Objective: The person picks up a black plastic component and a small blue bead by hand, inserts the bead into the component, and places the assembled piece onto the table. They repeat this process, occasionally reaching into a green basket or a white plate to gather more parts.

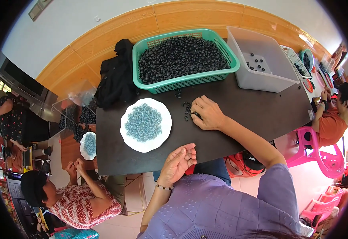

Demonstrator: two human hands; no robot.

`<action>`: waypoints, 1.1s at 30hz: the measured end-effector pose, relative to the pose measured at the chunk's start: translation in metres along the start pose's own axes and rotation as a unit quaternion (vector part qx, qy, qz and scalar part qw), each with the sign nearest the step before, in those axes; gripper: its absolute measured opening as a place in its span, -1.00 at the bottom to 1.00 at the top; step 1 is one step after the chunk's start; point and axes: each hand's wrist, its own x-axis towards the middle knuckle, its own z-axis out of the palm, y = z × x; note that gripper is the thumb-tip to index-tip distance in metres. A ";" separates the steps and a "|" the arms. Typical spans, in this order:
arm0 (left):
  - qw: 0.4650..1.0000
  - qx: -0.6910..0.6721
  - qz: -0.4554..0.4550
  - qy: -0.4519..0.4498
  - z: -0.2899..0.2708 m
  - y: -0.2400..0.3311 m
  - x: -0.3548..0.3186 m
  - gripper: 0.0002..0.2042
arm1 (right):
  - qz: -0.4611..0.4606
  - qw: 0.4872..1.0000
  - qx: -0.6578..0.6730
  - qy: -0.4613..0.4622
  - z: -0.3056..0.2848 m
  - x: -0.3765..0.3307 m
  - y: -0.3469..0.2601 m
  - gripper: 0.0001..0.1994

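We judge the small black parts (186, 110) lying loose on the dark desk (261, 111) to be light, hard little pieces, likely smooth enough to skid or roll under a careless touch, so we would take each one singly between thumb and fingertip, pinching its sides rather than pressing down on it. They sit in a short scatter towards the far edge of the desk, just in front of the green basket (150, 81), which is heaped with many more of the same black pieces. Our right hand (208, 113) rests on the desk immediately to the right of that scatter, its fingers curled inward with the tips touching the nearest pieces; something dark shows under the fingertips, but we cannot tell whether any piece is actually pinched. Our left hand (178, 161) hovers at the near edge of the desk, well apart from the black parts, palm turned up and fingers loosely bent, apparently holding nothing. To the left of the scatter stands a white plate (164, 133) piled with small blue-grey rings (143, 122), which look equally light and loose. A clear plastic bin (261, 81) with a few black pieces on its bottom sits near the far right corner.
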 end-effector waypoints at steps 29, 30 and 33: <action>1.000 -0.017 0.005 0.000 0.001 0.000 0.000 -0.71 | 0.001 0.993 -0.056 -0.107 -0.009 0.001 -0.006 -0.38; 1.000 -0.018 0.005 0.000 0.000 0.000 0.000 -0.71 | 0.002 0.993 -0.056 -0.107 -0.010 0.001 -0.007 -0.38; 1.000 -0.017 0.004 -0.001 0.000 0.000 0.000 -0.71 | 0.008 0.991 -0.061 -0.123 -0.010 0.001 -0.007 -0.34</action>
